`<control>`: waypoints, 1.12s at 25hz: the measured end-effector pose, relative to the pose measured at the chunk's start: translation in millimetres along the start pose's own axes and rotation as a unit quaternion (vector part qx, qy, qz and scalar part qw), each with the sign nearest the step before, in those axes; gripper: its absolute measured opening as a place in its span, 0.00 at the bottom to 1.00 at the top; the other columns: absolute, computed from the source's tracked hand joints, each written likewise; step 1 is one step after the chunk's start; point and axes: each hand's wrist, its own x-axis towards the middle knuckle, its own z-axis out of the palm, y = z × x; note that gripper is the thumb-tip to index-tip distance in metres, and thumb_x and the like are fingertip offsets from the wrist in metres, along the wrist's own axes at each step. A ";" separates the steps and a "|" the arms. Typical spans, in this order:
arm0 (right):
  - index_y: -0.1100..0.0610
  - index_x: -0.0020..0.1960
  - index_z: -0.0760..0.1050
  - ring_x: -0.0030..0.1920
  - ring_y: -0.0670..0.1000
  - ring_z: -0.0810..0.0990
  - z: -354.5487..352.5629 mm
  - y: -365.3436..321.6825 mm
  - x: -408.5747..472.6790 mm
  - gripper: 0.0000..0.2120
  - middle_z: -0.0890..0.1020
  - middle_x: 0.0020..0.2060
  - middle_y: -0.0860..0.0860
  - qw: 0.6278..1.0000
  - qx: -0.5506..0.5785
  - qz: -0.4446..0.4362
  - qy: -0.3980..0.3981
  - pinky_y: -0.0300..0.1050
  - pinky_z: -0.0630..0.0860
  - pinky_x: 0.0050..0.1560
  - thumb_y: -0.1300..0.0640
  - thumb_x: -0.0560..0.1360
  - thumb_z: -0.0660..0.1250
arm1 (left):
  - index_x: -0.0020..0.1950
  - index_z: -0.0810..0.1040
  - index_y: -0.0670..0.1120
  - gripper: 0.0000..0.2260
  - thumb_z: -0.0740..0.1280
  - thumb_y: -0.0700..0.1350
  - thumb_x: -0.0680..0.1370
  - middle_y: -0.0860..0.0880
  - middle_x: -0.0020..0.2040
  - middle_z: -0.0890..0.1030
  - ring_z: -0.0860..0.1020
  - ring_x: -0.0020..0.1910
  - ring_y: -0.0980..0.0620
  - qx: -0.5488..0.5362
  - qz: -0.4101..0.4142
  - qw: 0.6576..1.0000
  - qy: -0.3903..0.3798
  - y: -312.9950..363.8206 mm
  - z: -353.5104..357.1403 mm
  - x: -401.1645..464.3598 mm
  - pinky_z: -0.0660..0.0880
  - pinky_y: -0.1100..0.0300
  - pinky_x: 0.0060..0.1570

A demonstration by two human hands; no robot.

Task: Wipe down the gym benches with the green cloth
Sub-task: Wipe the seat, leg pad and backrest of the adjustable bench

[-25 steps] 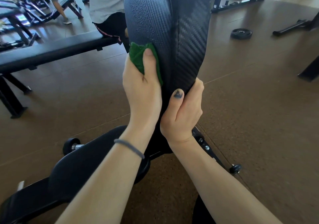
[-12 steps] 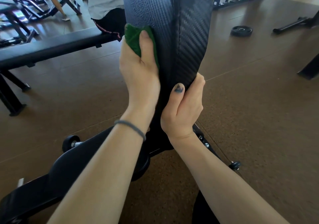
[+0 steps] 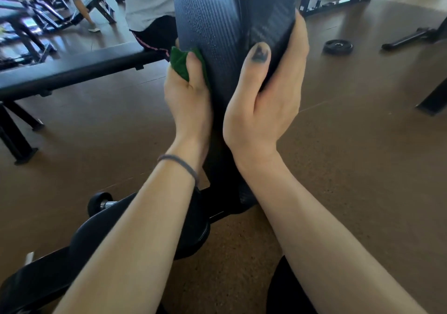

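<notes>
A black textured backrest pad (image 3: 217, 23) of an adjustable bench stands upright in front of me, speckled with droplets. My left hand (image 3: 188, 103) grips a folded green cloth (image 3: 180, 63) and presses it against the pad's left edge. My right hand (image 3: 268, 96) grips the pad's right edge, thumb on the front face, fingers wrapped behind. The bench's black seat (image 3: 72, 253) lies low at the lower left, under my left forearm.
A flat black bench (image 3: 72, 71) runs across the left, with a person in a white top (image 3: 150, 4) seated at its far end. A weight plate (image 3: 338, 46) lies on the brown floor at right. Machine frames stand at the back and right edge.
My right hand has slid up the pad's right edge. My left hand with the cloth went up the left edge, then came back down a little.
</notes>
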 end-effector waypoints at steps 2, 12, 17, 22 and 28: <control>0.69 0.72 0.69 0.59 0.34 0.70 -1.0 1.6 -4.5 0.25 0.71 0.59 0.42 1.000 -0.005 0.006 0.013 0.26 0.64 0.60 0.54 0.81 0.56 | 0.62 0.75 0.31 0.23 0.60 0.51 0.83 0.36 0.52 0.82 0.81 0.51 0.41 0.014 -0.009 1.000 0.005 0.2 2.3 6.5 0.77 0.47 0.52; 0.66 0.72 0.70 0.59 0.40 0.74 -2.7 -3.1 -2.4 0.24 0.73 0.59 0.41 1.000 0.001 0.019 0.012 0.31 0.70 0.58 0.52 0.82 0.55 | 0.50 0.75 0.39 0.12 0.60 0.47 0.83 0.50 0.41 0.77 0.74 0.39 0.58 0.008 0.064 0.997 -0.046 25.0 -0.9 17.5 0.71 0.64 0.42; 0.65 0.72 0.70 0.57 0.37 0.73 -2.6 -3.1 -2.1 0.25 0.69 0.57 0.33 1.000 -0.002 0.017 0.006 0.30 0.70 0.56 0.51 0.82 0.55 | 0.46 0.72 0.47 0.08 0.60 0.43 0.84 0.56 0.39 0.74 0.72 0.37 0.65 0.015 0.113 0.992 -0.058 31.7 0.7 -6.0 0.68 0.70 0.41; 0.66 0.72 0.70 0.59 0.39 0.73 -2.6 -4.7 -2.6 0.25 0.71 0.57 0.37 1.000 0.005 0.025 0.007 0.31 0.70 0.56 0.51 0.82 0.55 | 0.49 0.73 0.42 0.08 0.60 0.44 0.84 0.55 0.40 0.75 0.73 0.39 0.62 0.004 0.094 0.995 -0.045 32.7 1.8 8.3 0.69 0.67 0.43; 0.66 0.71 0.70 0.59 0.43 0.76 -2.7 -4.1 -2.1 0.24 0.73 0.58 0.42 1.000 0.008 0.023 0.007 0.35 0.73 0.57 0.52 0.82 0.55 | 0.47 0.72 0.43 0.08 0.60 0.45 0.84 0.56 0.39 0.73 0.71 0.37 0.63 0.005 0.120 0.991 -0.054 32.4 2.9 12.9 0.68 0.68 0.41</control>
